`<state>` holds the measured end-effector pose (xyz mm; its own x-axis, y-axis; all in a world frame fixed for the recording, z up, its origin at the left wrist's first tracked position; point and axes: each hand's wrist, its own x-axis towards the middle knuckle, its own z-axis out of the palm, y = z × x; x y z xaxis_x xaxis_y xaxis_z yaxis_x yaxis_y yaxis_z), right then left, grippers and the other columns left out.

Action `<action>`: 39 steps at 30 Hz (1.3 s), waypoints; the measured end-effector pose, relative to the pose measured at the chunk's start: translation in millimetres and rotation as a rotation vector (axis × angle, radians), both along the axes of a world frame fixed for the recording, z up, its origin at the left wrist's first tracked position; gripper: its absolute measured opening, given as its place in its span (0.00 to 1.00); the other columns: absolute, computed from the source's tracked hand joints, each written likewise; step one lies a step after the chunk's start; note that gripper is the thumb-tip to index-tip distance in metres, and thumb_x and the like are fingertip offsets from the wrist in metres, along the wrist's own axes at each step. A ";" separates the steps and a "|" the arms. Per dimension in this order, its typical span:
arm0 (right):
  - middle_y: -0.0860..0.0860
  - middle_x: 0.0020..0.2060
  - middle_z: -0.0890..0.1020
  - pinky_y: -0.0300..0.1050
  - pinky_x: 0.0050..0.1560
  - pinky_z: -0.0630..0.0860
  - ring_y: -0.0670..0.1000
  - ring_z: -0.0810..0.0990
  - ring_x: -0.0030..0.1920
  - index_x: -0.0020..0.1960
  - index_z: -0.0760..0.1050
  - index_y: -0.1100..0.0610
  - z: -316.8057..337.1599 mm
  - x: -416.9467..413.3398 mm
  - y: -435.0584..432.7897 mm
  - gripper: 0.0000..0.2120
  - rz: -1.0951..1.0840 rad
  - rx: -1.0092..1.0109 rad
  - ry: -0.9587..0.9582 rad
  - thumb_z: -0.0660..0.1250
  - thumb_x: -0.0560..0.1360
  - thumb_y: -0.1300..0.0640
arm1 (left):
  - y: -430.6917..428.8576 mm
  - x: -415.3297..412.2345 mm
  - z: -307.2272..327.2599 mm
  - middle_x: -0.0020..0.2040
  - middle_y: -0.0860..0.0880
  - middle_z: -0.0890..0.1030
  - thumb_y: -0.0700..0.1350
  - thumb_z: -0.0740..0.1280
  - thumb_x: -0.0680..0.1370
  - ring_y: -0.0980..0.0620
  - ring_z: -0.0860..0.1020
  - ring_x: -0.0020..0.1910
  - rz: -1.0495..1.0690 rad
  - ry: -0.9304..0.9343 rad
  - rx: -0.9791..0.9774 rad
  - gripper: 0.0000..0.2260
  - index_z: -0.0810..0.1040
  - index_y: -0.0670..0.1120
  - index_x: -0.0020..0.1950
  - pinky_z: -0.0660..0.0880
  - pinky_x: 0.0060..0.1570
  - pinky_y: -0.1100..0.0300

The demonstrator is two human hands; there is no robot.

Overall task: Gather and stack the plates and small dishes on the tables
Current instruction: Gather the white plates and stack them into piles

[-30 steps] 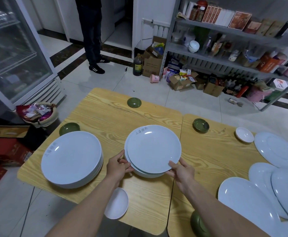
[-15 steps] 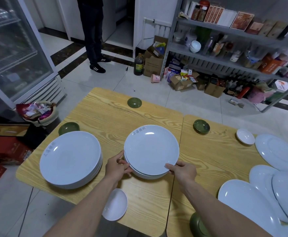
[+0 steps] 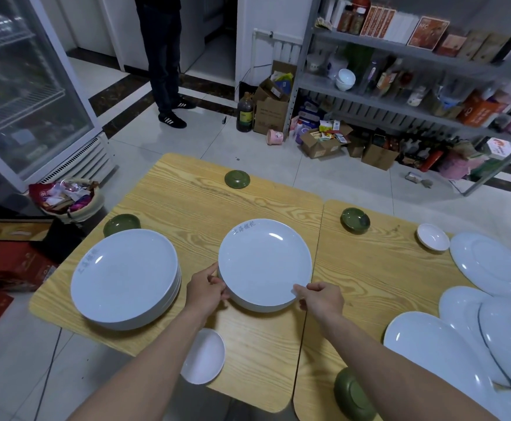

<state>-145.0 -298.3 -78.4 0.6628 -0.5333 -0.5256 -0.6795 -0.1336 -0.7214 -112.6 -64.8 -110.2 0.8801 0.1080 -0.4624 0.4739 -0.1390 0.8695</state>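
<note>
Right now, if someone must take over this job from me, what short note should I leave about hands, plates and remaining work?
The left hand grips the left edge of the middle stack on the left table; right hand pinches its near right edge.
Done: the tall stack beside it, at the left.
Left: loose plates on the right table, two small white dishes, four green dishes spread over both tables.

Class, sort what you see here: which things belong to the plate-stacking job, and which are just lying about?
Job: centre plate stack, gripped by left hand and right hand; left plate stack; green dishes; white dishes; oval platters.
Lying about: fridge; rubbish basket; cardboard boxes; oil bottle; shelf.
</note>
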 end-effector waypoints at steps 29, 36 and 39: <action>0.57 0.80 0.41 0.65 0.76 0.41 0.61 0.40 0.80 0.81 0.39 0.46 113.2 -272.9 -312.8 0.40 0.563 -0.955 0.215 0.56 0.79 0.33 | -354.5 -176.3 120.7 0.81 0.49 0.49 0.58 0.59 0.81 0.43 0.49 0.79 -0.958 -0.686 1.071 0.28 0.54 0.57 0.79 0.50 0.75 0.42; 0.57 0.80 0.41 0.63 0.76 0.42 0.59 0.40 0.80 0.81 0.38 0.46 108.7 -333.7 -389.5 0.40 0.463 -0.890 0.220 0.55 0.80 0.34 | -445.0 -229.1 131.8 0.81 0.48 0.49 0.57 0.57 0.81 0.44 0.50 0.79 -1.037 -0.777 1.067 0.28 0.51 0.56 0.80 0.49 0.75 0.44; 0.57 0.80 0.40 0.62 0.77 0.42 0.59 0.39 0.80 0.81 0.38 0.46 104.6 -340.5 -421.9 0.39 0.418 -0.844 0.208 0.56 0.80 0.35 | -487.1 -230.3 136.4 0.81 0.48 0.50 0.56 0.57 0.82 0.45 0.51 0.79 -1.049 -0.824 1.056 0.28 0.52 0.55 0.80 0.50 0.74 0.46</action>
